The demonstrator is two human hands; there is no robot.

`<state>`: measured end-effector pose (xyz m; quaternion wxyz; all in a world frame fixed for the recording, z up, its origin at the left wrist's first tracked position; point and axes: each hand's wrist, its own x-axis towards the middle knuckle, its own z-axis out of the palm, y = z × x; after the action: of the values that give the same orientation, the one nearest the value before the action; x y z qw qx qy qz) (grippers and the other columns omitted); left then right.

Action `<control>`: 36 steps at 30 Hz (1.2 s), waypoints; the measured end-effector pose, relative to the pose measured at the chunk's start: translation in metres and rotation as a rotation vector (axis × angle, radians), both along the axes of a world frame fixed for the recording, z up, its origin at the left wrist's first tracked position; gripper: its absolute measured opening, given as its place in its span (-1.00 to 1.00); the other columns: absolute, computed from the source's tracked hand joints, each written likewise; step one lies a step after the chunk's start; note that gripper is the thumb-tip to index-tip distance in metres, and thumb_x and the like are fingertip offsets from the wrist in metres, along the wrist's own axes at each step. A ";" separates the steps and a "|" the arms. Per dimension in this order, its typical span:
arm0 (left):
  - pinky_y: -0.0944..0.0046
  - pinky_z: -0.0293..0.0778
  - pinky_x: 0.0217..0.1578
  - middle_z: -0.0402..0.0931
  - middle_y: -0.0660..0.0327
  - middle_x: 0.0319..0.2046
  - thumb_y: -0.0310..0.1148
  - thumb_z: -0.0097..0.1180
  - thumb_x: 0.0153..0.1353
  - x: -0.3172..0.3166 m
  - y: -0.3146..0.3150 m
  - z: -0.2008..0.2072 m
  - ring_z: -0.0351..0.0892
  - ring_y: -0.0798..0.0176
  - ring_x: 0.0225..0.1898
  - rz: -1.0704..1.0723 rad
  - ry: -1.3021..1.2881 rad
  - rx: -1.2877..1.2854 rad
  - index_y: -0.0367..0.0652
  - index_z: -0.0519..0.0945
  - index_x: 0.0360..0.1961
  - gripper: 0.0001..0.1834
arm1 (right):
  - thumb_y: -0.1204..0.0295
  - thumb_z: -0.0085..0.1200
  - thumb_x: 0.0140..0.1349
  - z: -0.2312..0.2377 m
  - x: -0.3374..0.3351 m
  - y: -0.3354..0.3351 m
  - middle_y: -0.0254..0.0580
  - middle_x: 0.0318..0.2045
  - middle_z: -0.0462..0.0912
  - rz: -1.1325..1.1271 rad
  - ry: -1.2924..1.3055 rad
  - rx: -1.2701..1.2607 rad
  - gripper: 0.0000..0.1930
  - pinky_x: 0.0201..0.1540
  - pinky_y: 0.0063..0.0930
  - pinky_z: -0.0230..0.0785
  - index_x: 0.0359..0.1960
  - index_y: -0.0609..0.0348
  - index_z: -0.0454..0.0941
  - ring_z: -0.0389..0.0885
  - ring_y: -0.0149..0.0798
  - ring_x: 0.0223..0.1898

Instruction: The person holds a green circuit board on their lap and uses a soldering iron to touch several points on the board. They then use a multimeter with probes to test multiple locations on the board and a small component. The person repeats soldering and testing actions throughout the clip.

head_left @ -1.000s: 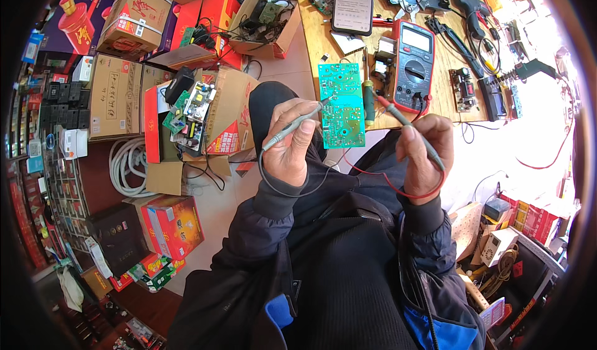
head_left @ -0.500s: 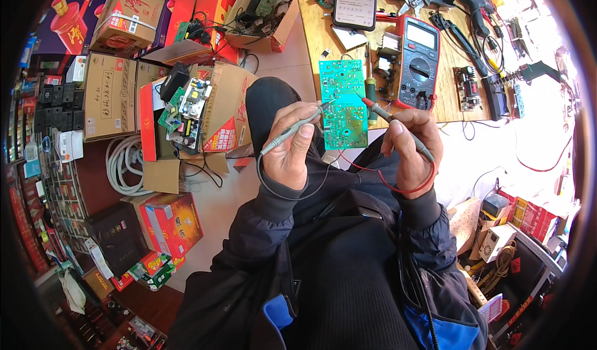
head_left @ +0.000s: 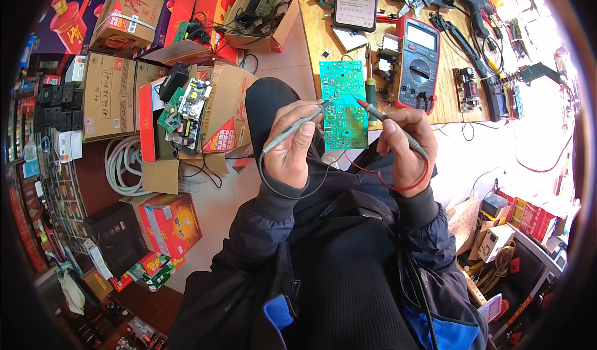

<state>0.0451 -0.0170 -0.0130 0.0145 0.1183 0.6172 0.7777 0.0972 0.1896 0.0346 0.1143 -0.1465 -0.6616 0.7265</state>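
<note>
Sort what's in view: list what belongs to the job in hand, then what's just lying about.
In use:
grey probe, in the left hand
red-tipped probe, in the right hand
green circuit board, by the probe tips
multimeter, probably wired to the probes

Lying about:
green-handled screwdriver
white coil
loose boards at the opened carton

Clock centred on the circuit board (head_left: 336,129), 12 at top of view. Clear: bare wood of the table (head_left: 316,34) at 11; strip of floor (head_left: 289,68) at 10, between table edge and the cardboard box of cables (head_left: 279,41). Obstructed: phone (head_left: 355,3) at 12; screwdriver (head_left: 371,93) just beside the board at 2, meter (head_left: 418,64) beyond it; right hand (head_left: 405,150) with red-tipped probe (head_left: 375,112) at 4; red wire (head_left: 360,169) near 6; left hand (head_left: 288,154) with grey probe (head_left: 285,136) at 8; knee (head_left: 270,92) at 9. Narrow gap between probe tips.
</note>
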 end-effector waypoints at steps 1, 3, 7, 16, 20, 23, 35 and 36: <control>0.03 0.62 0.33 0.52 0.01 0.22 -0.32 0.13 0.62 0.000 0.000 0.000 0.62 0.06 0.26 0.000 -0.001 -0.002 -0.37 0.62 0.19 -0.67 | 0.46 0.22 0.51 0.000 0.000 0.000 -0.31 -0.39 0.63 0.013 0.001 -0.014 -0.85 -0.39 -0.59 0.38 -0.03 0.25 0.56 0.55 -0.50 -0.47; 0.03 0.62 0.33 0.52 0.01 0.22 -0.33 0.12 0.62 0.000 -0.001 0.000 0.62 0.06 0.25 -0.003 0.002 -0.008 -0.36 0.62 0.19 -0.68 | 0.48 0.23 0.50 0.000 0.000 0.000 -0.34 -0.36 0.64 0.027 -0.006 -0.023 -0.85 -0.38 -0.61 0.38 -0.02 0.25 0.56 0.54 -0.54 -0.45; 0.04 0.62 0.32 0.52 0.02 0.22 -0.35 0.11 0.62 -0.001 -0.001 0.000 0.63 0.07 0.25 -0.009 0.014 -0.021 -0.35 0.62 0.20 -0.69 | 0.47 0.23 0.51 0.000 -0.003 -0.002 -0.35 -0.36 0.63 0.039 -0.017 -0.018 -0.85 -0.38 -0.61 0.38 -0.04 0.25 0.56 0.53 -0.55 -0.45; 0.21 0.52 0.24 0.57 0.03 0.19 -0.42 0.14 0.61 0.000 0.000 0.001 0.65 0.19 0.13 0.005 0.025 0.000 -0.30 0.62 0.21 -0.73 | 0.47 0.20 0.53 0.003 -0.009 -0.006 -0.34 -0.43 0.61 0.082 -0.036 0.010 -0.88 -0.39 -0.60 0.35 -0.06 0.26 0.56 0.51 -0.54 -0.46; 0.04 0.60 0.34 0.53 0.02 0.21 -0.41 0.12 0.60 -0.001 -0.002 0.000 0.64 0.08 0.24 -0.007 0.033 -0.030 -0.36 0.62 0.20 -0.71 | 0.49 0.20 0.52 0.002 -0.010 -0.007 -0.35 -0.41 0.62 0.080 -0.048 -0.002 -0.88 -0.38 -0.61 0.35 -0.04 0.25 0.57 0.50 -0.57 -0.44; 0.03 0.59 0.34 0.52 0.02 0.21 -0.42 0.12 0.60 -0.001 -0.003 -0.001 0.64 0.07 0.24 -0.008 0.027 -0.031 -0.36 0.62 0.20 -0.71 | 0.48 0.21 0.52 0.001 -0.011 -0.008 -0.35 -0.39 0.64 0.090 -0.060 0.006 -0.88 -0.38 -0.61 0.35 -0.04 0.25 0.57 0.50 -0.57 -0.44; 0.02 0.59 0.35 0.52 0.02 0.21 -0.41 0.12 0.60 -0.001 -0.002 0.001 0.63 0.07 0.24 -0.008 0.029 -0.034 -0.37 0.61 0.21 -0.70 | 0.45 0.23 0.53 -0.002 -0.013 -0.009 -0.36 -0.39 0.61 0.074 -0.052 0.016 -0.87 -0.41 -0.60 0.36 -0.05 0.24 0.58 0.53 -0.52 -0.49; 0.01 0.59 0.35 0.52 0.02 0.21 -0.41 0.12 0.60 -0.001 -0.002 0.001 0.63 0.07 0.24 -0.008 0.033 -0.038 -0.36 0.61 0.20 -0.71 | 0.45 0.23 0.53 -0.003 -0.013 -0.009 -0.36 -0.40 0.61 0.078 -0.051 0.020 -0.87 -0.41 -0.60 0.36 -0.05 0.24 0.58 0.53 -0.52 -0.49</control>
<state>0.0444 -0.0194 -0.0116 0.0095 0.1331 0.6316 0.7637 0.0838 0.1803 0.0321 0.0707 -0.1379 -0.6766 0.7199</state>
